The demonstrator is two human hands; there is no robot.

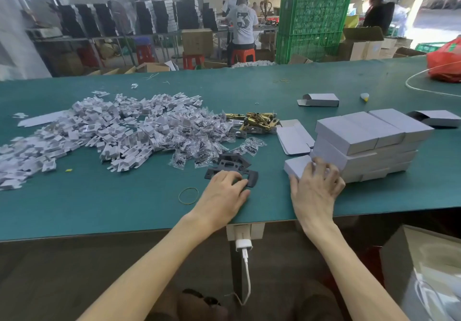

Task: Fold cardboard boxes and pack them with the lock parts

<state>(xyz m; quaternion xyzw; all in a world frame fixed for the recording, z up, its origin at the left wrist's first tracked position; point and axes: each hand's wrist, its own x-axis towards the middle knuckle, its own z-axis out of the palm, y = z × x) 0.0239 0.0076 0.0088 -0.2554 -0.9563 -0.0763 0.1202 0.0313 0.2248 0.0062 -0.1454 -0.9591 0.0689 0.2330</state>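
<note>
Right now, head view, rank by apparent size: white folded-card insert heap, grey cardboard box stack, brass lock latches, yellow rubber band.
1. White folded-card insert heap
2. Grey cardboard box stack
3. Brass lock latches
4. Yellow rubber band, smallest though nearer

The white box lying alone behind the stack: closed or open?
Open at its left end: the box is folded into shape, but that end's flap sticks out onto the table, untucked.

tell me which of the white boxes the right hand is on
The low box at the near left foot of the stack, under the right hand. The other boxes are stacked or lie farther back.
</note>
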